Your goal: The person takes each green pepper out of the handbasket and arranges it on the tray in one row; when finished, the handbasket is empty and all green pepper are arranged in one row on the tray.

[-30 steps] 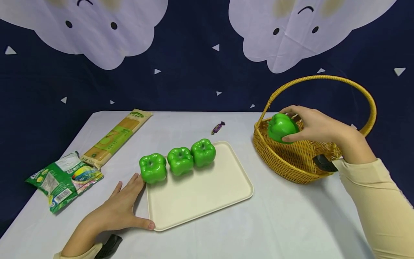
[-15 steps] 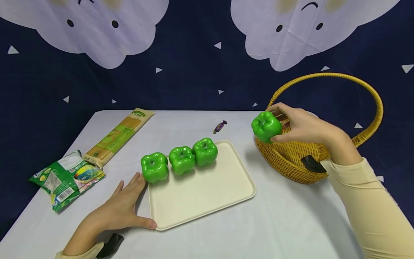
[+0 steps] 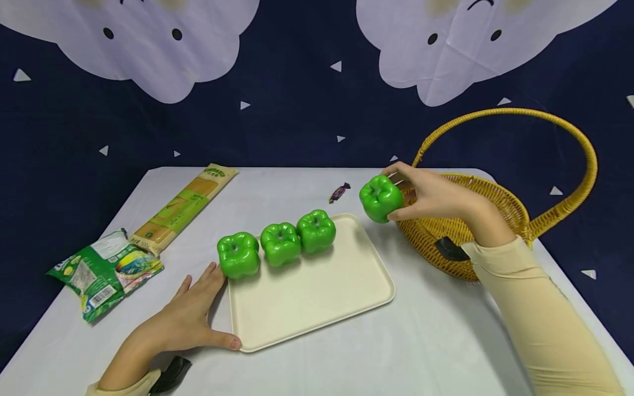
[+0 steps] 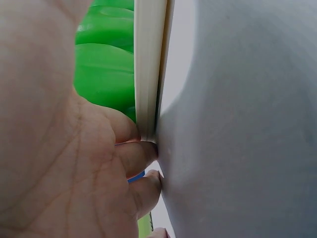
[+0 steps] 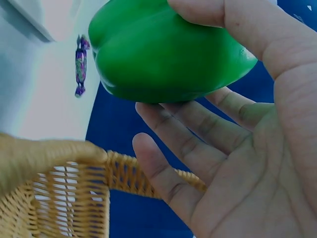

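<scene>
In the head view my right hand (image 3: 431,192) holds a green bell pepper (image 3: 381,199) in the air, between the tray and the basket; the right wrist view shows thumb and fingertips on the pepper (image 5: 163,54). Three more green peppers stand in a row along the back of the cream tray (image 3: 317,300): the left one (image 3: 238,255), the middle one (image 3: 280,245) and the right one (image 3: 316,231). My left hand (image 3: 185,319) lies spread at the tray's left edge, thumb at the front corner and fingertips by the left pepper. The left wrist view shows its fingers touching the tray rim (image 4: 148,74).
The yellow wicker basket (image 3: 446,264) with a tall handle stands at the right, partly behind the right arm. A purple wrapped candy (image 3: 339,193) lies behind the tray. At the left are a noodle packet (image 3: 183,209) and a green snack bag (image 3: 106,272).
My right hand has carried the pepper leftward, from over the basket to a spot near the tray's back right corner. The left hand and the three tray peppers stay in place.
</scene>
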{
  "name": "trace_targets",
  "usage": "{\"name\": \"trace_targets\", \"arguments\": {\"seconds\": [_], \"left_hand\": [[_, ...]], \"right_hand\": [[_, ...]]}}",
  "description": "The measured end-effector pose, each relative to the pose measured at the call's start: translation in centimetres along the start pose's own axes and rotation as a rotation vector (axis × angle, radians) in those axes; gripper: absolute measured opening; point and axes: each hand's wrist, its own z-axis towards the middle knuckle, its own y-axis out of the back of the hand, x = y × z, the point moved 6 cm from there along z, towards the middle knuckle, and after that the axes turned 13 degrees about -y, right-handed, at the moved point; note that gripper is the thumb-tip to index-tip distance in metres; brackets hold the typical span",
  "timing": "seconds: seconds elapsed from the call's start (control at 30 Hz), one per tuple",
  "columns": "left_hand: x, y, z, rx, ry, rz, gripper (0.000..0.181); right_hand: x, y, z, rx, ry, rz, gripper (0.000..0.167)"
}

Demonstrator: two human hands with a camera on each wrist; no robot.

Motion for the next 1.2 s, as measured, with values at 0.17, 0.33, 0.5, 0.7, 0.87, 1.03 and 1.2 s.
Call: {"name": "trace_targets", "arguments": {"seconds": [0.17, 0.33, 0.5, 0.7, 0.87, 1.03, 1.2], "left_hand": [[0.1, 0.0, 0.0, -0.004, 0.000, -0.005, 0.158], [0.2, 0.0, 0.0, -0.005, 0.008, -0.015, 0.159], [0.2, 0.1, 0.0, -0.005, 0.014, -0.023, 0.160], [0.2, 0.2, 0.0, -0.013, 0.009, -0.028, 0.159], [0.2, 0.2, 0.0, -0.012, 0.012, -0.029, 0.160], [0.2, 0.2, 0.0, -0.008, 0.015, -0.030, 0.160], [0.3, 0.1, 0.0, -0.003, 0.022, -0.027, 0.161]], "right_hand": [[0.0, -0.9, 1.0, 0.027, 0.006, 0.029, 0.079], [0.2, -1.7, 1.7, 0.075, 0.001, 0.077, 0.080], [0.2, -2.4, 2.2, 0.095, -0.001, 0.084, 0.080], [0.0, -3.2, 2.8, 0.103, 0.015, 0.073, 0.078], [-0.2, -3.6, 3.3, 0.085, 0.026, 0.007, 0.080], [-0.4, -4.0, 3.7, 0.083, 0.023, -0.028, 0.082], [-0.5, -4.6, 3.9, 0.112, 0.009, -0.014, 0.083]]}}
